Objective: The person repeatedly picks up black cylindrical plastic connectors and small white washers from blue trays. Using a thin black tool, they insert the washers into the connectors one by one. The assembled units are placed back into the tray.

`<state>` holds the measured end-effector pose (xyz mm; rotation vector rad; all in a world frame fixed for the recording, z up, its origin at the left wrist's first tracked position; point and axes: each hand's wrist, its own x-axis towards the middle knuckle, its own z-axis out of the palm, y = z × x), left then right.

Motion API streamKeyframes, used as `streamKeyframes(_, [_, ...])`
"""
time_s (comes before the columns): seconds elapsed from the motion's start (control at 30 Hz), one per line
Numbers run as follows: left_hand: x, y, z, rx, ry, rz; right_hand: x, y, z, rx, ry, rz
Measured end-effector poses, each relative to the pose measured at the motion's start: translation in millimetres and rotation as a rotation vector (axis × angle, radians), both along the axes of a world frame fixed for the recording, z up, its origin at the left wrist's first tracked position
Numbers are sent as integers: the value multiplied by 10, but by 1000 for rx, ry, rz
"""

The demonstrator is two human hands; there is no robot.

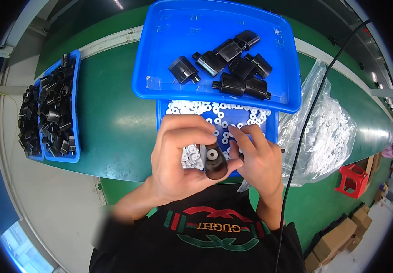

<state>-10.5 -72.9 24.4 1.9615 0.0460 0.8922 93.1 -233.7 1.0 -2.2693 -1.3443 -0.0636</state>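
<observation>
My left hand (pixel 176 150) is closed around a hollow black plastic housing (pixel 216 171), its open end facing up. A white ring-shaped washer (pixel 212 155) sits inside that opening. Beside it, my right hand (pixel 261 157) has its index finger and thumb bent over loose white washers (pixel 224 124). A thin black rod (pixel 283 150) sticks out past the right hand's outer side, seemingly held in the curled fingers; most of it is hidden. The washers lie in a blue tray (pixel 274 129) under both hands.
Above sits another blue tray (pixel 169 50) with several black housings (pixel 244 68). Blue bins (pixel 76 113) full of black parts stand at left. A clear bag of white washers (pixel 328 129) lies right. A black cable (pixel 306 116) hangs across the right side; a red stool (pixel 353 180) stands beyond.
</observation>
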Motion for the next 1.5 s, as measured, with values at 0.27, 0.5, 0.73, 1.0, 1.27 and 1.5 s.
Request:
streamKeyframes(0.27, [-29, -45, -136, -91, 167, -10, -74, 6, 447, 403, 345, 89])
streamKeyframes(0.5, [-64, -38, -208, -55, 135, -123, -58, -22, 353, 452, 245, 129])
streamKeyframes(0.73, [-130, 539, 25, 559, 476, 382, 43, -92, 227, 462, 144, 123])
streamKeyframes(1.0, [-114, 649, -84, 645, 564, 317, 17, -113, 227, 429, 147, 146])
streamKeyframes(1.27, [-196, 598, -48, 600, 577, 290, 46, -116, 272, 408, 248, 194])
streamKeyframes(1.5, [-105, 463, 173, 383, 414, -42, 73, -73, 282, 434, 274, 224])
